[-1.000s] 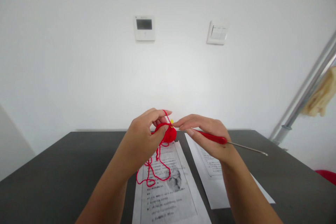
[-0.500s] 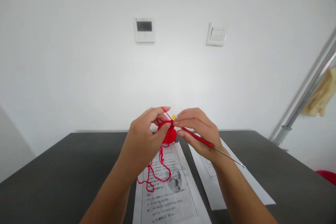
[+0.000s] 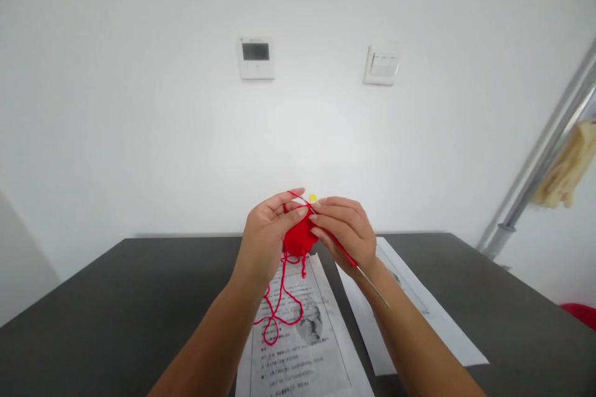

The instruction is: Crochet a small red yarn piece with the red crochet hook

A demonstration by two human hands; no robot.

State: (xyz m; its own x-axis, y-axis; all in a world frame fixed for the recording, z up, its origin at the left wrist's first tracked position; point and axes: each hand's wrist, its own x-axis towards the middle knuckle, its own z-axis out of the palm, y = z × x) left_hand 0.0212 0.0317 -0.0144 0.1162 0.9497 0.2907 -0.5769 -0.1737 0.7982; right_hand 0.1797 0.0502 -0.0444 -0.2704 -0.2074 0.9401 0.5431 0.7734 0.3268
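Altogether two hands, one hook, two sheets

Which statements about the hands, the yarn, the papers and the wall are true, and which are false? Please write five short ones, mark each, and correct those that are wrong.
1. The right hand holds a red-handled hook. True.
2. Blue yarn hangs below the hands. False: the yarn is red.
3. A strand passes over a finger of the left hand. True.
4. Only one sheet of paper lies on the table. False: two lie on the table, a left sheet and a right sheet.
5. In this view, the display panel is to the left of the light switch. True.
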